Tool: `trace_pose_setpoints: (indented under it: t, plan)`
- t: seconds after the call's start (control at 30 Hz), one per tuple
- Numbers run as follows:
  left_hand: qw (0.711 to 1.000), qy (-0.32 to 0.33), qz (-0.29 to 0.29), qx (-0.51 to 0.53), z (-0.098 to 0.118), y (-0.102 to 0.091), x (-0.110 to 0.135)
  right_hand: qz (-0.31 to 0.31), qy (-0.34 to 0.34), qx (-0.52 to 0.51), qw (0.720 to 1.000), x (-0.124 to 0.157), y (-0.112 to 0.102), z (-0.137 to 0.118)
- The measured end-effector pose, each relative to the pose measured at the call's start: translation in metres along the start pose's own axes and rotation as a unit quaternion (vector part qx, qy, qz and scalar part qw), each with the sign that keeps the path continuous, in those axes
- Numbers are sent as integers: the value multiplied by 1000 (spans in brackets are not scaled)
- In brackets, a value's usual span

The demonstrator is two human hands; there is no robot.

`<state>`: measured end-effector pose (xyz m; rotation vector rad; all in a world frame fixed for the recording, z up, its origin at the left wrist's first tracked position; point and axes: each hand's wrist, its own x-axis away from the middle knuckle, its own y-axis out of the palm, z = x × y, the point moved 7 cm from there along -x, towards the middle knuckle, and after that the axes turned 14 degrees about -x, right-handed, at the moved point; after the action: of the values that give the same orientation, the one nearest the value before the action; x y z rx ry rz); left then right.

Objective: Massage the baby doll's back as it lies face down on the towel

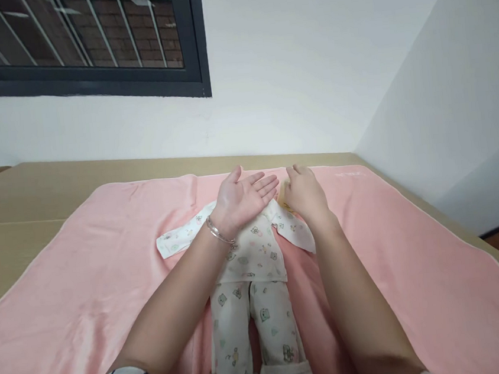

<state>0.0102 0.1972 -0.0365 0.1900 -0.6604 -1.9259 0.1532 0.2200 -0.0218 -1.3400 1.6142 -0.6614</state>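
My left hand [247, 198] is palm up with fingers outstretched, above the neck end of a white printed baby top [256, 249]. A silver bracelet [220, 232] circles that wrist. Close by on the right, my right hand [307, 193] curls around a small yellow object [283, 195]; most of it is hidden, so its kind cannot be made out. Matching baby trousers [268, 322] lie below the top, with white cuffs at the near end. One sleeve stretches left, the other slants down to the right. My left hand and forearm cover part of the top.
A pink blanket [118, 254] with some wrinkles lies under the clothes on a pale wooden surface [14, 235]. White walls [289, 58] rise behind and at the right. A dark-framed window [193, 50] with bars is at the upper left.
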Motion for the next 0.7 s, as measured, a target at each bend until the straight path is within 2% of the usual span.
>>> trace_pose_setpoints:
  t: [0.13, 0.23, 0.3, 0.37, 0.43, 0.53, 0.6, 0.7]
  plan:
    - [999, 22, -2, -29, 13, -14, 29, -14, -3, 40, 999, 1, 10, -2]
    - [996, 31, 22, -78, 22, -21, 44, -52, 35, 52, 997, 5, 13, -3]
    - [994, 28, 45, -98, 26, -23, 52, -59, 56, 31, 996, 10, 9, -10]
    - [993, 20, 63, -95, 27, -21, 59, -31, 48, -38, 998, 17, 3, -27]
    - [994, 15, 73, -80, 27, -14, 66, -8, 12, -148, 989, 31, 1, -52]
    - [995, 23, 75, -67, 29, -2, 80, -60, -32, -306, 949, 63, 17, -92]
    - [993, 28, 89, -75, 34, 3, 91, -101, -84, -359, 924, 91, 27, -119]
    - [983, 51, 138, -113, 44, -2, 103, -108, -189, -400, 890, 132, 21, -149]
